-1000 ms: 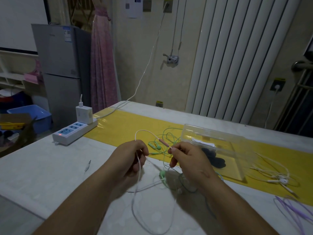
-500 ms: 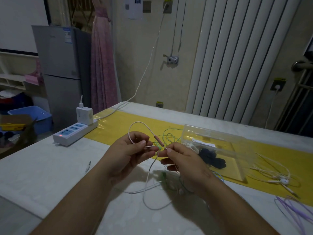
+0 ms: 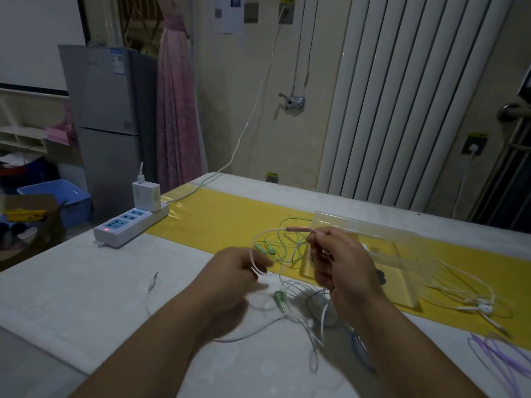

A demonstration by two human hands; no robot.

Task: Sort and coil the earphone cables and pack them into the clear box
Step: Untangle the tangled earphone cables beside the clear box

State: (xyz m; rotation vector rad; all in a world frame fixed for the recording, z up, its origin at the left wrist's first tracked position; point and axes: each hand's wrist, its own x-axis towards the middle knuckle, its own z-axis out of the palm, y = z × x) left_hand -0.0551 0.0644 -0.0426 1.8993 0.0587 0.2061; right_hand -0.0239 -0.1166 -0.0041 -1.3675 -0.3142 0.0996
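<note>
Your right hand (image 3: 339, 262) pinches the cable (image 3: 270, 231) btwn thumb and forefinger, just behind its pink plug (image 3: 298, 229); the other fingers are curled in. The plug lies approx level, long axis left-right, tip pointing left, away from your fingertips. From there the cable arcs over and down to your left hand (image 3: 235, 271), which is curled round the loop's low end. That hand is a bit blurred, so I can't tell the exact finger positions. The rest of the cable drops to the bench (image 3: 86, 297) and trails in a loose tangle under both hands.

Key relation: the box (image 3: 408, 239) sits just behind and right of your right hand, so that's the nearer hand for packing. The left hand is farther off, on the coil side. My read is that the coil isn't done: one loop up, lots of slack down.

Green earphones (image 3: 268, 248) lie beyond the loop on the yellow runner (image 3: 224, 222). White earphones (image 3: 482, 307) are right of the box, and there's a purple cable (image 3: 502, 357) at the near right. All are unsorted.

Room: power strip (image 3: 129, 225) w/ charger (image 3: 145, 195) at left, fridge (image 3: 106, 110), radiator (image 3: 402, 96) on the back wall. Dim light.
</note>
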